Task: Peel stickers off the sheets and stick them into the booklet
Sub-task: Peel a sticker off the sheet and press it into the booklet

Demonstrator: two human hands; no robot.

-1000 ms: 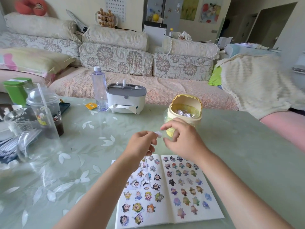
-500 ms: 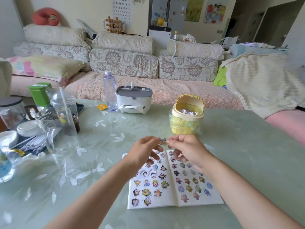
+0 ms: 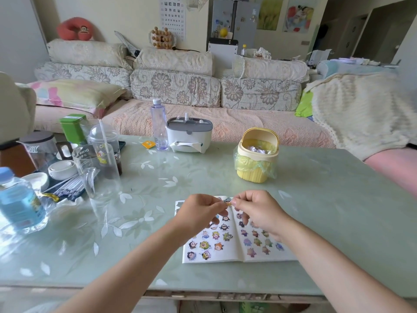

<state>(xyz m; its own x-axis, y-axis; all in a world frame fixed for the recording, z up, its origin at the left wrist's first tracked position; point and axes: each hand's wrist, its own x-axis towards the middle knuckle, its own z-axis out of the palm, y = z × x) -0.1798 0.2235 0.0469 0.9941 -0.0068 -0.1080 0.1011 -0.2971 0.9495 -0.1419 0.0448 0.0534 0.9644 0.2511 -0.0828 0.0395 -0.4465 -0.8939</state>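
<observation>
- Sticker [image 3: 228, 201] is pinched between fingertips of left hand [image 3: 199, 214] and right hand [image 3: 258, 210].
- Open booklet [image 3: 234, 256] is laid just beneath the curled fingers.

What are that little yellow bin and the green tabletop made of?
The small yellow ribbed bin looks like matte moulded plastic, with a thin crinkled film liner. The pale green leaf-patterned tabletop seems glass or glossy vinyl: it mirrors light.
</observation>
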